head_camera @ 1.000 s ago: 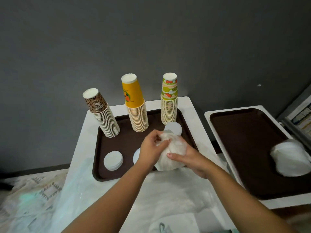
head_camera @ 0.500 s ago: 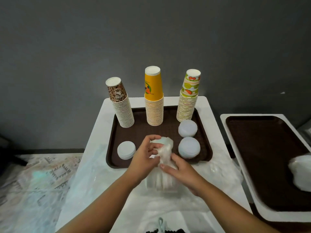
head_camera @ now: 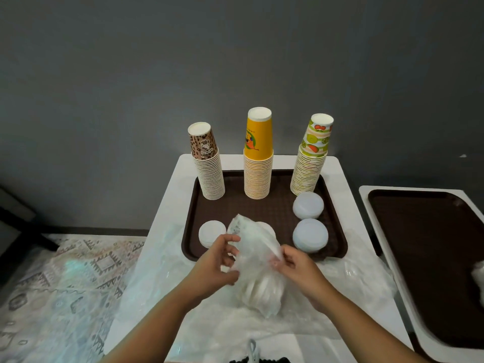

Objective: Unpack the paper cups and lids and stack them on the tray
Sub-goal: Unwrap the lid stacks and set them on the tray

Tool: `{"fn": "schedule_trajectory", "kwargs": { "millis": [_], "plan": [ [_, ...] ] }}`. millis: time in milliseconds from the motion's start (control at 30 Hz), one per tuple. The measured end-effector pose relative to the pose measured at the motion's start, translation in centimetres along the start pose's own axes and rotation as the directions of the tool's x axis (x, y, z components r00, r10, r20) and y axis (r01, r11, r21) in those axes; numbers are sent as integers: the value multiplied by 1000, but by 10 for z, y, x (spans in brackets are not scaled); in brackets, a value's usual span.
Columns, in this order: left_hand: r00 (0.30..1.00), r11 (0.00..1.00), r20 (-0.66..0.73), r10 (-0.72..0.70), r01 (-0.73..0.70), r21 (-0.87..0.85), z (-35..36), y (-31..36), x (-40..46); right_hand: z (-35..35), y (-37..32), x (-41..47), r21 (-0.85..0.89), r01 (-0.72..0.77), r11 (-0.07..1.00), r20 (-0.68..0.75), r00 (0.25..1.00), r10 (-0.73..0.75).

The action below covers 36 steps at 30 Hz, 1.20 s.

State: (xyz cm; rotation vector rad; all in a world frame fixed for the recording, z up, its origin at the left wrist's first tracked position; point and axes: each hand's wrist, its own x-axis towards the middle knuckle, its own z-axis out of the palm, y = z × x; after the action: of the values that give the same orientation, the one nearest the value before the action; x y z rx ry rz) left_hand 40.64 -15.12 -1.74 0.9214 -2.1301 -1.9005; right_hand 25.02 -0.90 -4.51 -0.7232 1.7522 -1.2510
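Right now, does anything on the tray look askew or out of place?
The fruit-print cup stack and the leopard-print cup stack lean outward; the yellow cup stack looks upright. Lid stacks sit flat on the brown tray.

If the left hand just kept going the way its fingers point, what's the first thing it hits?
The left hand points right, into the plastic bag of lids it already grips. Beyond that, probably the right hand; depth is unclear.

Left hand (head_camera: 218, 260), right hand (head_camera: 298, 268) bare; forearms bare, sleeves unseen.
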Motion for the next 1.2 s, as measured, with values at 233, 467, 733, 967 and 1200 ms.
{"fn": "schedule_trajectory", "kwargs": {
  "millis": [233,467,733,967,1200],
  "plan": [
    [968,891,25,-249,239,-386,3,11,12,12,-27,2,107,103,989,26,994,-106],
    [977,944,-212,-30,-42,-327,9,13,13,16,-26,0,-46,103,994,-162,981,-109],
    [921,914,-20,388,-382,138,26,28,-1,27,-56,-16,299,113,948,-136,988,-75],
    [998,960,-56,-34,17,-280,34,41,0,17,-52,-15,200,102,974,-239,970,-53],
    [997,964,-55,-56,40,-264,37,23,0,25,-56,-23,101,143,985,-113,985,-131]
  ]
}}
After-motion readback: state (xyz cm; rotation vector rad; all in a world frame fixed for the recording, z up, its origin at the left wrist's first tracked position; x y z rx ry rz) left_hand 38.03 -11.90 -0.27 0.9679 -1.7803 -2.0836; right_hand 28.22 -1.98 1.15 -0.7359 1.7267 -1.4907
